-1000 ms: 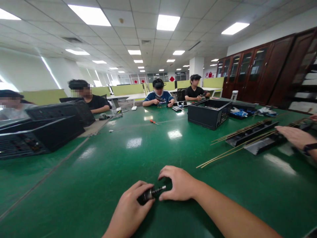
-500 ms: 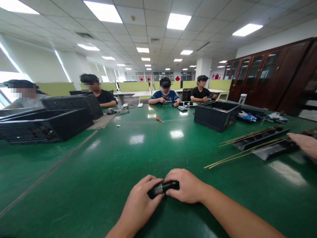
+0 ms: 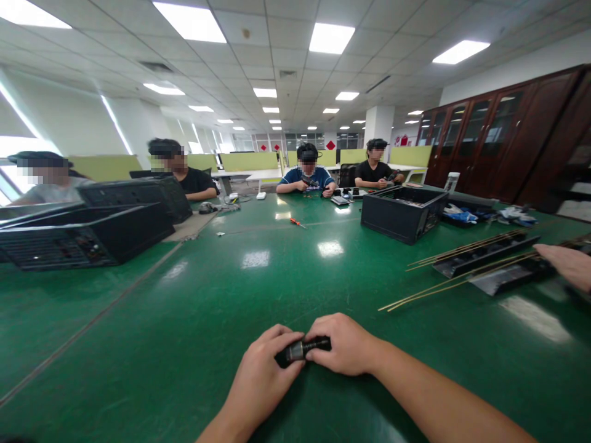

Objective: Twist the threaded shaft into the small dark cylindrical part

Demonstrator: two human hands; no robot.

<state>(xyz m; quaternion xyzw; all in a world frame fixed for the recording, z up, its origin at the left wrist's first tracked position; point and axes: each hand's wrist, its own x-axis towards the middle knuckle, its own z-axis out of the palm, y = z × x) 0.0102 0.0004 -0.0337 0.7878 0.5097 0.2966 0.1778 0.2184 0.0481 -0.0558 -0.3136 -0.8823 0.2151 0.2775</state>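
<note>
Low in the middle of the view, both hands hold one short black cylinder with a silver-grey band (image 3: 296, 351). My left hand (image 3: 265, 363) closes on its left end, thumb below and fingers over the top. My right hand (image 3: 344, 344) grips the right, darker and narrower end, with thumb and fingers pinched round it. The fingertips of the two hands nearly meet beside the band. Both ends of the cylinder are partly covered by fingers, and its exact kind cannot be made out. It is held nearly level over the green table (image 3: 184, 344).
Black computer cases stand at left (image 3: 92, 237) and at right (image 3: 401, 215). An orange screwdriver (image 3: 295, 222) lies ahead. Thin rods (image 3: 425, 298) and black metal trays (image 3: 484, 255) lie at right, near another person's hand (image 3: 561, 261). Several people sit around the table.
The two hands keep their hold on the black cylinder, the right one shifting very slightly left. The view has moved a touch; the rest looks the same.
</note>
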